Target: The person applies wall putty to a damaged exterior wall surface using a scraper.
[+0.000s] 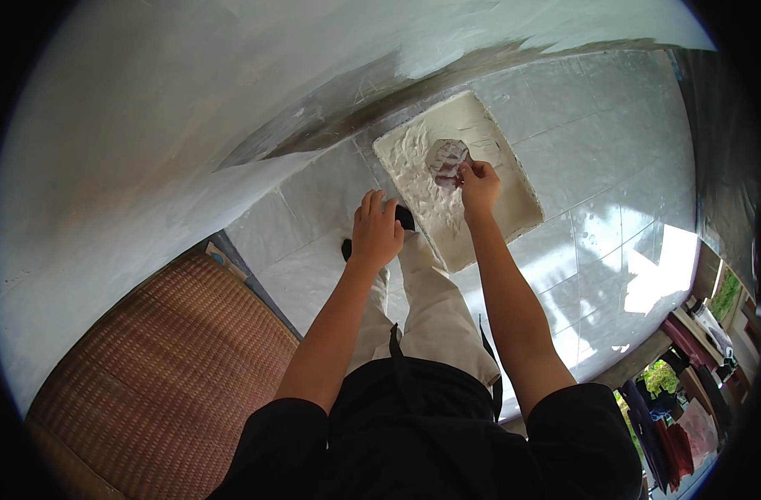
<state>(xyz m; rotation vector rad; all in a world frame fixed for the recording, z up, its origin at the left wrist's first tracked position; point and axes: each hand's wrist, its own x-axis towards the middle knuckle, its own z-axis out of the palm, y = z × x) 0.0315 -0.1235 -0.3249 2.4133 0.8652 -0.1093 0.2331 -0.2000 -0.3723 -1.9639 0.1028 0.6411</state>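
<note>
My right hand (480, 189) is closed on a short hand tool that looks like a trowel (447, 160), its face smeared with whitish paste. It is over a shallow rectangular tray (526, 179) coated with cream-white paste (426, 183). The paste is thick and ridged on the left side of the tray and smoother toward the right. Left of the tray, my left hand (377, 227) hangs palm down in front of my legs, fingers stretched out and holding nothing.
A grey wall (147, 108) rises at the left and far side, with a darker patch low down. Grey tiles (597, 125) cover the floor. A woven brown panel (172, 367) stands at lower left. Hanging clothes (676, 442) and other items crowd the lower right.
</note>
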